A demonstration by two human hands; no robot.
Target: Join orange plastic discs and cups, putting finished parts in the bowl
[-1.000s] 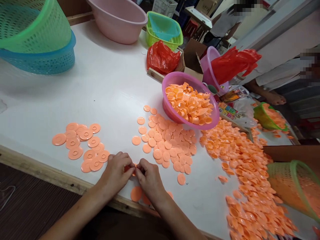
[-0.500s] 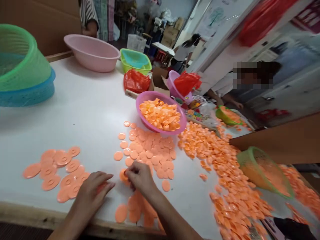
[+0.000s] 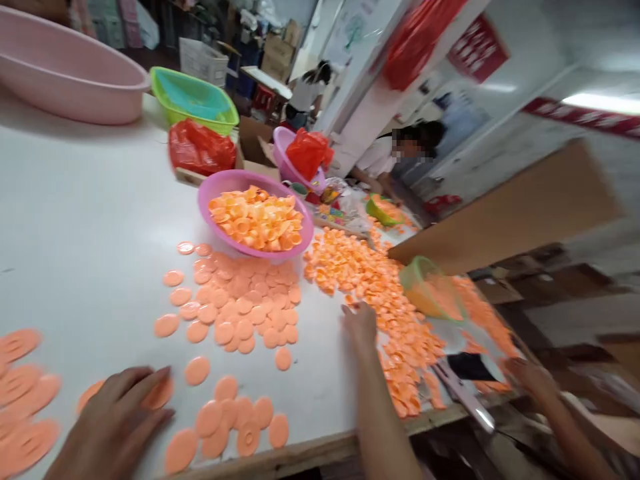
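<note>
My left hand (image 3: pixel 113 423) is low at the left, thumb and fingers closed on a flat orange disc (image 3: pixel 160 393). Part of another disc shows behind its knuckles. My right hand (image 3: pixel 362 323) reaches to the left edge of a heap of small orange cup-shaped pieces (image 3: pixel 360 263). Its fingers are bent inward, and whatever lies between them is hidden; one loose piece sits just beyond the fingertips. Between my hands lies a spread of round orange discs (image 3: pixel 250 300). A smaller group of discs (image 3: pixel 227 413) is by the table's front edge, and larger ringed discs (image 3: pixel 25 393) are at far left.
A pink basin (image 3: pixel 307 233) full of orange cup-shaped pieces stands behind the discs. Farther back are a large pink tub (image 3: pixel 75 80), a green basket (image 3: pixel 230 120) and red bags (image 3: pixel 203 147). A tipped green basket (image 3: pixel 415 287), scissors (image 3: pixel 467 400) and another person's arm (image 3: pixel 540 393) are at right.
The view has swung right. My right hand has left the disc near the middle and moved right to the heap. My left hand now has its fingers on a disc.
</note>
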